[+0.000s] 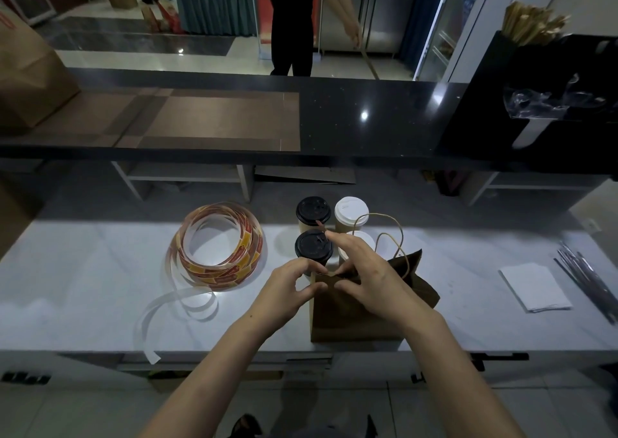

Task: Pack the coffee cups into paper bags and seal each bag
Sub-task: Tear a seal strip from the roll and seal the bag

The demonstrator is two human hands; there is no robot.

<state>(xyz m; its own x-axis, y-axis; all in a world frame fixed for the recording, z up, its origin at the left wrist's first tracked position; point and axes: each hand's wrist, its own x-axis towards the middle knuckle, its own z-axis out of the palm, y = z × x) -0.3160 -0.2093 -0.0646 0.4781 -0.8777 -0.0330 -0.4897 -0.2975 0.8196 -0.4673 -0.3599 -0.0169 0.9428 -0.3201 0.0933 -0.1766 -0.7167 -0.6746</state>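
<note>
Left hand [291,290]: lower middle of the frame, fingers curled, thumb and forefinger pinching the top left corner of the paper bag [354,317].
Right hand [366,278]: just right of the left one, thumb and bent fingers gripping the bag's folded top edge. The forefinger stretches toward the near black-lidded cup [313,245], with a small reddish scrap at its tip, too small to tell what it is.
Paper bag: brown, upright at the near edge of the white worktop [83,270], middle of the frame. Its twine handles [401,233] loop up on the right side of the right hand. What is inside cannot be seen.
Cups: four in a square just behind the bag, all standing outside it. They are the near black-lidded one, the far black-lidded cup [313,210], the far white-lidded cup [351,210] and the near white-lidded cup [366,237], which is mostly hidden by the right hand.
Sticker roll [217,243]: left of the cups, a loose coil of red and yellow labels, with a white backing tail trailing toward the lower left.
Writing: print on the stickers is too small to read; red marks on the large brown bag [26,69] at upper left are unreadable.
Napkins [533,287]: white stack at the right of the frame, with wrapped straws [585,280] beside it.
Upper counter [368,116]: dark, with brown mats [214,119] lying on it.
</note>
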